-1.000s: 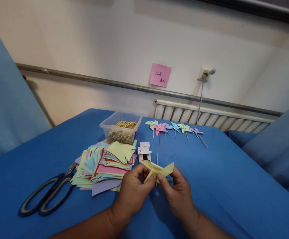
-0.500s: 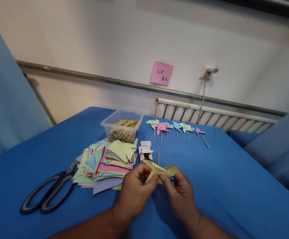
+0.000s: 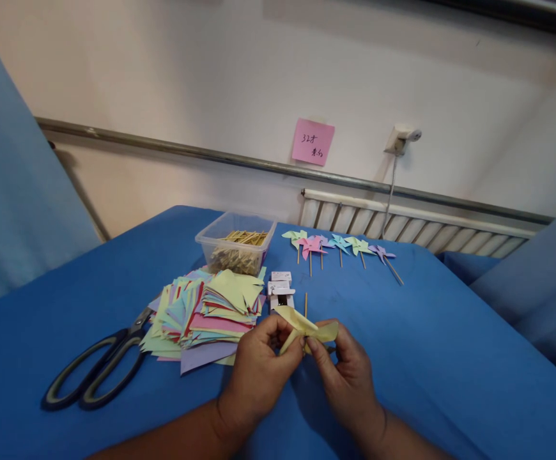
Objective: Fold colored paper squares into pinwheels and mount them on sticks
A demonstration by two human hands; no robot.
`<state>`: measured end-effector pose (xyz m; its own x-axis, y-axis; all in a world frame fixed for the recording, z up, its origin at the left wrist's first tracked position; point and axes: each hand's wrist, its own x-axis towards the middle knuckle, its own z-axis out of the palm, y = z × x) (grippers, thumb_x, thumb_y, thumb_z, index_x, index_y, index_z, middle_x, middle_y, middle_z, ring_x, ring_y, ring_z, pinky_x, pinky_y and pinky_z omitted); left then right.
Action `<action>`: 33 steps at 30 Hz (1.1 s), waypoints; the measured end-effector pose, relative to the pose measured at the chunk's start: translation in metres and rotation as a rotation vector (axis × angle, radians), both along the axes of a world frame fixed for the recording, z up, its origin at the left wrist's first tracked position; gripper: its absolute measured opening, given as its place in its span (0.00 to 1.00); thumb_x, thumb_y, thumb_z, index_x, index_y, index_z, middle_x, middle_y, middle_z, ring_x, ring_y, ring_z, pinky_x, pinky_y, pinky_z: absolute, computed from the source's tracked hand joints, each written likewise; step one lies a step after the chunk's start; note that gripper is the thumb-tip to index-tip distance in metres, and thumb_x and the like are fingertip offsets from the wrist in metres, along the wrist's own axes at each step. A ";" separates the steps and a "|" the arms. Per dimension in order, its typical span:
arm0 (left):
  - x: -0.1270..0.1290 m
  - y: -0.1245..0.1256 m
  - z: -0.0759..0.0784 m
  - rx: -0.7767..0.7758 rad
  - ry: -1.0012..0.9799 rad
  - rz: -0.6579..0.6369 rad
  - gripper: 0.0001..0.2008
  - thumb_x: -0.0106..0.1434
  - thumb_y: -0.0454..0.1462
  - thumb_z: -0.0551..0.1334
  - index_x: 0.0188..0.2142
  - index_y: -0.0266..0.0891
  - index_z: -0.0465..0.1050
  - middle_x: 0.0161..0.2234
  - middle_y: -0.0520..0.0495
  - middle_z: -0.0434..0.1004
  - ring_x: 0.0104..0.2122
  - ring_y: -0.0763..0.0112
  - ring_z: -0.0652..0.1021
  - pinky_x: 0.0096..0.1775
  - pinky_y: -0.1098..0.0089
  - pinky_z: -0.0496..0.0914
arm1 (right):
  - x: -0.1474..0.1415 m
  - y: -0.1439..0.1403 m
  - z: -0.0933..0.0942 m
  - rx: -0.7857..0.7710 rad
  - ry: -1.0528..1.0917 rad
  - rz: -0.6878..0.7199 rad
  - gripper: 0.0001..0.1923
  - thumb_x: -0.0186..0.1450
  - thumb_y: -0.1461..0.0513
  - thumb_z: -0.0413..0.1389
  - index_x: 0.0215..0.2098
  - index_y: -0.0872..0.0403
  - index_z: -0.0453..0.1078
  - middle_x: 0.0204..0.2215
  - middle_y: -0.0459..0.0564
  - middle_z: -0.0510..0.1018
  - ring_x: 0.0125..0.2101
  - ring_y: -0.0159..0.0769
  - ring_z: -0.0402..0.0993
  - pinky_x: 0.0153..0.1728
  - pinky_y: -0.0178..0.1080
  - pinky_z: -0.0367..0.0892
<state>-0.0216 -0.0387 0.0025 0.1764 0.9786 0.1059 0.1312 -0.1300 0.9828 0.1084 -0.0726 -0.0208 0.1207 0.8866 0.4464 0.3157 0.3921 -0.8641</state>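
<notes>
Item held: we have a yellow paper (image 3: 307,330), folded into pinwheel blades, pinched between both hands just above the worktop (image 3: 450,358). Our left hand (image 3: 257,364) closes thumb and forefinger on its left part; our right hand (image 3: 347,374) closes its fingers on the right blade, so the folds stay gathered at the middle. A stick (image 3: 305,305) rises behind the paper; we cannot tell whether it passes through. Just behind: a small white stapler (image 3: 279,289), near enough to reach. Left of the hands: a paper stack (image 3: 201,310) of cut coloured sheets, with scissors (image 3: 98,370) beside it, blades touching the stack. Behind the stack: a clear tub (image 3: 234,246) of sticks. Far side: a row of pinwheels (image 3: 338,246) lying well apart from the hands. On the wall: a pink note (image 3: 312,141).
</notes>
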 end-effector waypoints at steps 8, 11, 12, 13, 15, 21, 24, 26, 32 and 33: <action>-0.001 0.000 0.000 -0.003 0.002 -0.018 0.05 0.53 0.36 0.61 0.26 0.37 0.68 0.23 0.53 0.70 0.24 0.73 0.70 0.29 0.73 0.66 | 0.000 0.002 -0.001 -0.070 0.079 0.009 0.05 0.64 0.60 0.52 0.35 0.53 0.67 0.30 0.45 0.72 0.31 0.32 0.68 0.30 0.34 0.62; -0.002 0.000 0.000 -0.001 -0.016 -0.025 0.04 0.53 0.36 0.62 0.26 0.37 0.68 0.23 0.53 0.71 0.25 0.74 0.71 0.29 0.74 0.66 | 0.001 0.003 -0.001 -0.070 0.105 0.020 0.05 0.64 0.60 0.53 0.35 0.53 0.67 0.30 0.45 0.72 0.31 0.32 0.68 0.31 0.34 0.62; -0.002 0.000 0.000 0.002 -0.020 -0.025 0.04 0.53 0.36 0.62 0.26 0.38 0.68 0.23 0.54 0.71 0.25 0.74 0.71 0.29 0.74 0.66 | 0.001 0.003 -0.001 -0.068 0.114 0.023 0.05 0.63 0.60 0.53 0.35 0.53 0.67 0.30 0.45 0.72 0.31 0.32 0.68 0.31 0.34 0.62; -0.002 0.000 0.000 0.006 -0.022 -0.024 0.04 0.53 0.36 0.62 0.26 0.38 0.68 0.24 0.54 0.71 0.25 0.75 0.71 0.29 0.75 0.66 | 0.001 0.004 -0.001 -0.066 0.122 0.022 0.05 0.63 0.60 0.53 0.35 0.53 0.67 0.30 0.46 0.72 0.31 0.32 0.67 0.31 0.34 0.62; -0.002 0.000 0.000 0.011 -0.024 -0.021 0.04 0.52 0.36 0.63 0.26 0.38 0.68 0.24 0.54 0.71 0.24 0.75 0.71 0.29 0.75 0.66 | 0.001 0.004 -0.002 -0.062 0.133 0.013 0.05 0.63 0.60 0.53 0.35 0.53 0.67 0.30 0.46 0.72 0.31 0.33 0.68 0.30 0.34 0.62; -0.001 0.000 0.002 0.000 -0.036 -0.024 0.05 0.52 0.36 0.63 0.26 0.37 0.68 0.24 0.53 0.71 0.25 0.74 0.72 0.29 0.74 0.67 | -0.001 0.003 -0.001 -0.047 0.158 0.002 0.05 0.62 0.61 0.54 0.35 0.54 0.68 0.28 0.46 0.72 0.30 0.32 0.67 0.31 0.34 0.63; 0.000 -0.001 0.003 -0.012 -0.069 -0.035 0.05 0.52 0.36 0.63 0.25 0.38 0.68 0.23 0.53 0.70 0.24 0.75 0.71 0.29 0.75 0.66 | -0.002 0.002 0.002 -0.046 0.196 0.008 0.05 0.62 0.61 0.54 0.36 0.54 0.69 0.29 0.46 0.73 0.30 0.33 0.68 0.31 0.34 0.65; 0.000 -0.002 0.004 -0.030 -0.111 -0.039 0.06 0.51 0.35 0.64 0.25 0.38 0.67 0.23 0.54 0.70 0.24 0.75 0.71 0.29 0.75 0.66 | -0.001 0.002 0.004 -0.042 0.226 0.034 0.07 0.62 0.61 0.54 0.38 0.54 0.69 0.31 0.48 0.75 0.32 0.34 0.70 0.33 0.36 0.67; 0.001 -0.002 0.006 -0.055 -0.175 -0.094 0.06 0.51 0.34 0.64 0.27 0.38 0.67 0.25 0.52 0.72 0.27 0.73 0.72 0.31 0.73 0.67 | 0.003 0.004 0.003 -0.036 0.239 0.070 0.08 0.61 0.61 0.56 0.38 0.54 0.71 0.32 0.48 0.76 0.33 0.35 0.71 0.35 0.38 0.67; 0.000 -0.002 0.006 -0.051 -0.171 -0.091 0.06 0.51 0.34 0.64 0.26 0.38 0.66 0.25 0.52 0.71 0.26 0.74 0.72 0.31 0.74 0.67 | 0.003 0.004 0.003 -0.042 0.235 0.063 0.07 0.61 0.61 0.56 0.37 0.54 0.71 0.31 0.47 0.75 0.32 0.35 0.70 0.35 0.37 0.67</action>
